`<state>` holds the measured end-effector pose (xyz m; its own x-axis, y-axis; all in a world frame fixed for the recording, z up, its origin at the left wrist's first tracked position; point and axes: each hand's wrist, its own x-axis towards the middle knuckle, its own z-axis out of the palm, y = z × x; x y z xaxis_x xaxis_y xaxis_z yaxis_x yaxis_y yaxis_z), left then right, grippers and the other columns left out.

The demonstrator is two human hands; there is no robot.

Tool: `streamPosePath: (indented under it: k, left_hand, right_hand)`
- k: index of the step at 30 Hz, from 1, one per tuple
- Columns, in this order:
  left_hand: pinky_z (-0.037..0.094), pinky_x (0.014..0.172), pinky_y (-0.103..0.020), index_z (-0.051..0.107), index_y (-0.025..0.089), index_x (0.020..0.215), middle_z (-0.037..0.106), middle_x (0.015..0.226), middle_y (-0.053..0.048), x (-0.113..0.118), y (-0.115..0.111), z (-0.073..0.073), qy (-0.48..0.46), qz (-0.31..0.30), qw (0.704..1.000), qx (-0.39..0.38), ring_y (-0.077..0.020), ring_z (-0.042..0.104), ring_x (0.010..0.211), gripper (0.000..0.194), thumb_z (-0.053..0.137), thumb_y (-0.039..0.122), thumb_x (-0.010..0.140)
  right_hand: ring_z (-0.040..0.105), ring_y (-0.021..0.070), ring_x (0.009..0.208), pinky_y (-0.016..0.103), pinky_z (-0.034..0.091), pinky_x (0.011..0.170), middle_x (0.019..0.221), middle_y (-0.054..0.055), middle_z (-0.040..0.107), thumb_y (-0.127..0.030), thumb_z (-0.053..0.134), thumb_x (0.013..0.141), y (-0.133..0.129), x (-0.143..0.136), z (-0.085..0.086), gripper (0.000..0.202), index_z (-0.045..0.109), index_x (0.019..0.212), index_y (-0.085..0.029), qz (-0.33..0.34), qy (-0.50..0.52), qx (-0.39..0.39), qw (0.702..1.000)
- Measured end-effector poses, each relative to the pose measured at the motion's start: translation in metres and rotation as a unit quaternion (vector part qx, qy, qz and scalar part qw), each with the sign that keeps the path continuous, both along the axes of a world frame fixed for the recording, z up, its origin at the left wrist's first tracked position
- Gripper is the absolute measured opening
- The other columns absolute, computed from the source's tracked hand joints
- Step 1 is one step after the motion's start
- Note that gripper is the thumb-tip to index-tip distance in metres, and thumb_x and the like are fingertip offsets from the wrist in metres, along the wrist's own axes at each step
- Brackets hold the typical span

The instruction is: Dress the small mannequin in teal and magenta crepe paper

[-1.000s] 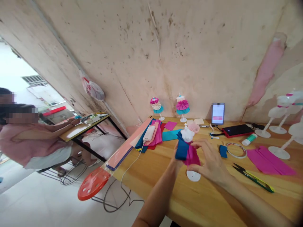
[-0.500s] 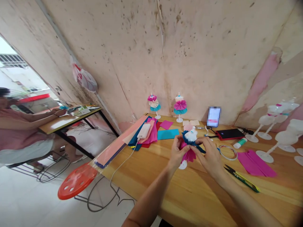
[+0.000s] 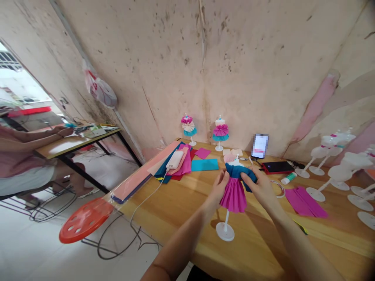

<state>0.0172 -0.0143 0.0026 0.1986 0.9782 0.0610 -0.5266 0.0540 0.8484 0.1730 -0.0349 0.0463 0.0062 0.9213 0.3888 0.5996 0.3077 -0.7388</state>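
A small white dress form on a round-based stand [image 3: 225, 231] tilts between my hands. Around its lower part hangs a pleated magenta paper skirt [image 3: 233, 196]. Dark blue paper [image 3: 238, 172] wraps the upper part and folds out to the right. My left hand [image 3: 220, 187] pinches the left edge of the form where blue meets magenta. With thumb and fingers, my right hand [image 3: 259, 183] grips the folded blue paper at the right side. The form's white top shows just above the blue paper.
Two dressed forms [image 3: 220, 132] stand by the wall. Coloured papers and a white power bank [image 3: 175, 160] lie left; a phone [image 3: 260, 145], black-red device [image 3: 277, 167], glue stick [image 3: 289, 178], magenta paper [image 3: 306, 201], partly hidden snips [image 3: 301, 226] and bare forms lie right. A person sits far left.
The form now leans with its base toward me, and its magenta skirt and stand show in full. The blue paper spreads wider under my right hand. The whole view has shifted slightly.
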Motion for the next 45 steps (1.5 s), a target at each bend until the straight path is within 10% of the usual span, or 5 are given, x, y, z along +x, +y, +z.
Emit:
streamPosePath:
  k: [17, 45]
  left_hand:
    - [0.045, 0.096, -0.034, 0.064, 0.02, 0.113, 0.067, 0.113, -0.006, 0.004, 0.012, -0.015, -0.079, -0.007, 0.997, -0.021, -0.0176, 0.064, 0.098, 0.045, 0.07, 0.047, 0.078]
    - [0.047, 0.087, -0.028, 0.062, 0.019, 0.112, 0.066, 0.106, -0.004, 0.001, 0.01, -0.012, -0.053, -0.009, 0.999, -0.009, -0.0147, 0.062, 0.092, 0.043, 0.07, 0.045, 0.078]
  right_hand:
    - [0.051, 0.0138, 0.062, 0.025, 0.041, 0.053, 0.073, -0.001, 0.053, -0.038, 0.061, 0.08, 0.009, 0.001, -0.005, 0.022, 0.057, 0.093, -0.022, 0.06, 0.216, -0.098, 0.97]
    - [0.048, 0.0128, 0.064, 0.025, 0.04, 0.055, 0.073, -0.003, 0.052, -0.045, 0.073, 0.073, 0.012, 0.0, -0.007, 0.033, 0.055, 0.09, -0.023, 0.086, 0.218, -0.144, 0.961]
